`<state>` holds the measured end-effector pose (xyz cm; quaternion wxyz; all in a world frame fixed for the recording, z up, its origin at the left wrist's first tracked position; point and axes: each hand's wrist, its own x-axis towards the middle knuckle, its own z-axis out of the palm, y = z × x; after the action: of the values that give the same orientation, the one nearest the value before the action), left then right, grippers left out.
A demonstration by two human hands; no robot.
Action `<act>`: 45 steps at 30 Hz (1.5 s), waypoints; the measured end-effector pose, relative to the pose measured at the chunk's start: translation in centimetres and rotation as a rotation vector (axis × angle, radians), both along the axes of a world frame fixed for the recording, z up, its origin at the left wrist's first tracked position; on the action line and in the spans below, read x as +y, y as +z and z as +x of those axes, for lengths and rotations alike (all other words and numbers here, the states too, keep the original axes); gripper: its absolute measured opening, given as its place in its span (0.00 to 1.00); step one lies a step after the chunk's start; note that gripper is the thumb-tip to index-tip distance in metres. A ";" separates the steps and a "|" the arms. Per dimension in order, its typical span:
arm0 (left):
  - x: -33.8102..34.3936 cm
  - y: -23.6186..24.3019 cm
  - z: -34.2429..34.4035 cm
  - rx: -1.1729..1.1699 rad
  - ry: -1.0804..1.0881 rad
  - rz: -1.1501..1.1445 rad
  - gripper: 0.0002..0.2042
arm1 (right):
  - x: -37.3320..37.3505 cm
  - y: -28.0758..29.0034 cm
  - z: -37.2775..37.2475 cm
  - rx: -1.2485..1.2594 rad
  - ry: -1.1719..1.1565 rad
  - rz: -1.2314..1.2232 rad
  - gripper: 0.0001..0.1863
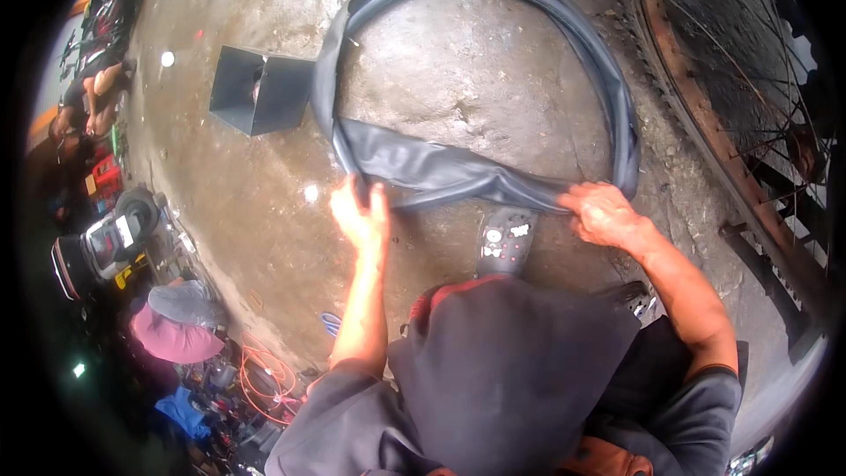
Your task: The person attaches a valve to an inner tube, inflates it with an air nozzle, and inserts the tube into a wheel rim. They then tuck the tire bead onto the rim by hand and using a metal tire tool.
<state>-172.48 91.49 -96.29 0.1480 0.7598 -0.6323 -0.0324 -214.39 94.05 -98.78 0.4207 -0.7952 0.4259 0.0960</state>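
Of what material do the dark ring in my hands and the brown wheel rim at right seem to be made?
Dark ring: probably rubber, smooth with a soft sheen; its loose wall folds limply.
Brown wheel rim: likely metal, dull and rough-looking; the patchy brown suggests rust, though paint or dirt is possible.

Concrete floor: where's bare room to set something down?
Bare patches: inside the black tube loop; below the dark box, left of the left hand. Crowded: lower left, around the blue cloth; right, by the rusty wheel.
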 end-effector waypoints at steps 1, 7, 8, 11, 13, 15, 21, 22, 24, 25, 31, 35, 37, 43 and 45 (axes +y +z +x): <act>-0.2 -0.8 1.6 0.155 0.169 0.071 0.27 | -0.3 0.3 -0.6 0.107 0.058 0.032 0.29; -1.1 -3.5 4.2 0.738 0.405 0.387 0.17 | 0.3 0.7 1.2 0.046 -0.049 -0.218 0.38; -1.6 -3.1 3.7 0.800 0.455 0.314 0.15 | 0.6 0.3 1.5 0.007 -0.014 -0.275 0.38; -3.7 -1.1 1.9 1.024 0.621 0.192 0.10 | 1.4 -0.7 0.8 -0.077 -0.058 -0.157 0.34; -4.7 -0.6 -0.3 1.181 0.496 0.220 0.10 | 2.0 -1.0 -0.4 -0.155 -0.094 -0.122 0.29; -5.8 -0.2 -1.7 1.296 0.346 0.386 0.15 | 1.9 -1.0 -1.8 -0.152 -0.127 0.005 0.29; -7.5 0.5 -1.9 1.272 0.110 0.516 0.32 | 1.8 0.8 -0.9 -0.054 -0.179 0.070 0.29; -7.7 0.3 -1.9 1.359 0.005 0.452 0.33 | 1.8 1.0 0.0 -0.063 -0.237 0.032 0.30; -7.9 -0.2 -2.0 0.874 0.001 0.597 0.35 | 2.1 0.9 1.8 -0.107 -0.327 -0.076 0.32; -7.8 -0.5 -2.3 0.576 -0.058 0.620 0.35 | 2.1 0.6 2.9 -0.144 -0.362 -0.157 0.33; -7.4 -0.7 -1.7 -0.173 -0.477 0.758 0.31 | 2.4 -2.0 3.8 -0.134 -0.238 -0.153 0.29; -7.5 0.7 0.1 -0.271 -0.772 0.644 0.22 | 1.5 -1.6 1.5 -0.100 -0.124 0.023 0.31; -7.3 0.9 0.2 -0.162 -0.852 0.410 0.14 | 0.2 -0.9 1.5 -0.075 -0.106 0.006 0.33; -6.9 0.8 -0.2 -0.170 -0.811 0.430 0.12 | -4.1 0.8 11.0 -0.160 -0.385 0.026 0.51; -7.2 1.1 0.3 -0.204 -0.805 0.491 0.13 | -4.3 0.5 15.0 -0.137 -0.402 -0.115 0.48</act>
<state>-172.19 84.28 -95.21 -0.1229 0.4666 -0.8610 -0.1605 -199.38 89.80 -98.32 0.4131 -0.7218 0.5511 -0.0686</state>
